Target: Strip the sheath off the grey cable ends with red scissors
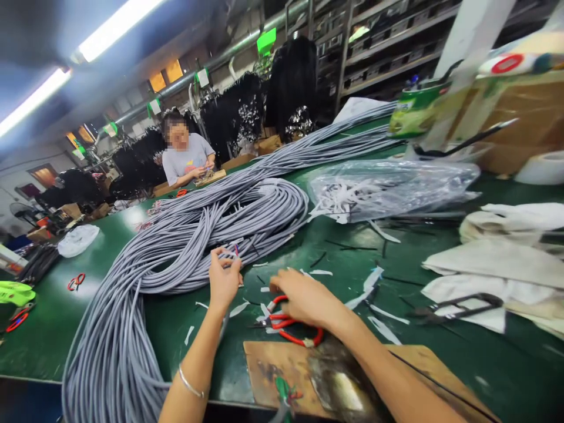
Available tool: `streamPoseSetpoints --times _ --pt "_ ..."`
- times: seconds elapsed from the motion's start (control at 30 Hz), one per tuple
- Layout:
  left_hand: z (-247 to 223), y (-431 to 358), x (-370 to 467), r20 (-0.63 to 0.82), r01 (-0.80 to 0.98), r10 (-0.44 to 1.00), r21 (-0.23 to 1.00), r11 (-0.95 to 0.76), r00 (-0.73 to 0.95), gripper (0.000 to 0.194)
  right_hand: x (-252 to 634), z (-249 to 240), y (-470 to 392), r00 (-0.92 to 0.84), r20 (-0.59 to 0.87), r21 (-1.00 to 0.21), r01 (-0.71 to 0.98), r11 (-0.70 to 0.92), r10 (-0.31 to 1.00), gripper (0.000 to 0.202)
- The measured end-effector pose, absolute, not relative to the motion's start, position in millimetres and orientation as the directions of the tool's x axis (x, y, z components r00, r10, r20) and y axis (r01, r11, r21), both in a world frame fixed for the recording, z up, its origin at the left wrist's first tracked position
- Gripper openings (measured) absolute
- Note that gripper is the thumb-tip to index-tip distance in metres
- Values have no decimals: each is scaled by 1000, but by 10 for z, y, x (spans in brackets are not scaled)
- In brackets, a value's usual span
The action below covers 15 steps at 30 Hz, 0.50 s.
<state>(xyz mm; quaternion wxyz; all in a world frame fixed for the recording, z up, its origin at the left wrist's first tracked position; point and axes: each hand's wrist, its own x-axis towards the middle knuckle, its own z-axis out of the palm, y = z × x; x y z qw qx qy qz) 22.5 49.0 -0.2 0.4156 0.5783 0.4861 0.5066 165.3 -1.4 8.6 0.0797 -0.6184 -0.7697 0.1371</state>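
My left hand (224,279) is closed on the end of a grey cable, where small coloured wires (236,251) stick out above the fingers. To its right, my right hand (304,296) reaches over red-handled cutters (286,323), its fingers curled at their handles; whether it grips them is hard to make out. Large coils of grey cable (176,252) lie on the green table (440,247), to the left of and beyond my hands. White strips and black bits (321,272) are scattered around my right hand.
A brown board with a metal block (273,364) lies at the near edge. Black snips (467,305) rest on white cloths (497,258) at right. Beyond are a plastic bag (396,185) and a green can (412,111). A person (187,155) sits across the table.
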Motion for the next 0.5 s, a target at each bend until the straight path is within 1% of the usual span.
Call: streamPoseSetpoints --times 0.07,0.17,0.23,0.33,0.4,0.43,0.5 --pt "-6 444 214 223 182 975 959 -216 -21 26 1576 71 -79 -272 -78 -283 929 241 959 38" --pt "26 361 198 316 250 947 923 -293 -56 34 1496 18 -113 -310 -110 -259 926 274 944 45" --pt "60 329 182 347 268 937 907 -324 -44 36 1487 7 -103 -320 -128 -258 925 280 939 38" --pt "102 326 140 341 285 940 899 -332 17 28 1534 43 -63 -298 -125 -267 929 257 946 23" --pt "123 332 99 327 285 943 900 -330 60 26 1589 72 -27 -259 -69 -323 920 224 963 19" --pt "134 331 76 322 280 943 901 -333 85 27 1618 79 -8 -236 -28 -373 904 209 971 18" --pt "160 316 29 331 263 930 894 -363 159 29 1665 71 31 -189 76 -521 830 201 979 15"
